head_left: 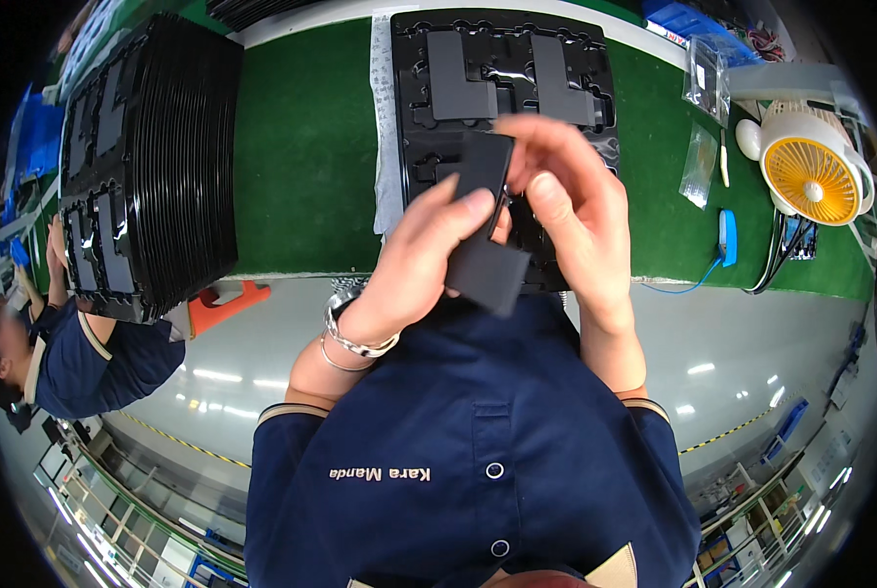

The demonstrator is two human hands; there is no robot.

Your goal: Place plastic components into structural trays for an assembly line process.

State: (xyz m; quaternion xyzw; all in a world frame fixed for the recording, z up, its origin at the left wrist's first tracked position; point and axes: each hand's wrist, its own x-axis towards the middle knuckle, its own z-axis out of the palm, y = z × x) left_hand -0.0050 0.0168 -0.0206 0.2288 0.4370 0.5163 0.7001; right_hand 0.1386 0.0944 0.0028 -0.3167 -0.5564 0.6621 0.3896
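My left hand grips a dark grey L-shaped flat piece, thumb on its face, and holds it tilted above the near part of a black moulded tray. Beside the piece's upper end is my right hand, its fingers curved and apart; whether a fingertip touches the edge I cannot tell. In the tray's far row lie two similar grey L-shaped pieces. My hands and the held piece hide much of the tray's near half.
A tall stack of black trays stands left on the green tabletop. To the right are a white and yellow fan, a blue corded object and clear plastic bags. Another person is at the far left.
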